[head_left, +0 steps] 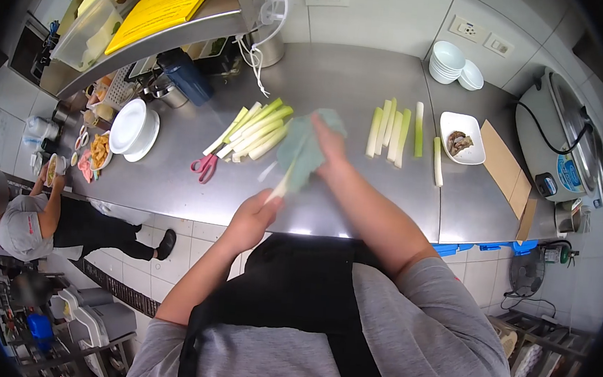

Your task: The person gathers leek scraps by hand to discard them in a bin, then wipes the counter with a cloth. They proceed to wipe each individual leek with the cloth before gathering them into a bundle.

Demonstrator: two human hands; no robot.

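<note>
My left hand (253, 220) is closed around the white end of a leek stalk (280, 190). A pale green cloth (303, 150) is wrapped over the stalk's upper part, and my right hand (330, 145) grips the cloth, which hides that part. Motion blurs the cloth a little. To the left lies a pile of cut leek stalks (260, 130), with red-handled scissors (204, 169) just below it. Right of my hands, several more stalks (389, 133) lie side by side. Two single stalks, one upright in view (419, 130) and one lower (438, 162), lie further right.
A white dish (462, 139) with dark food stands at the right, beside cardboard (507, 169) and a large cooker (567, 138). White bowls (133, 129) and a blue bottle (185, 78) stand left. A shelf (179, 33) overhangs the back left. Another person (30, 220) works far left.
</note>
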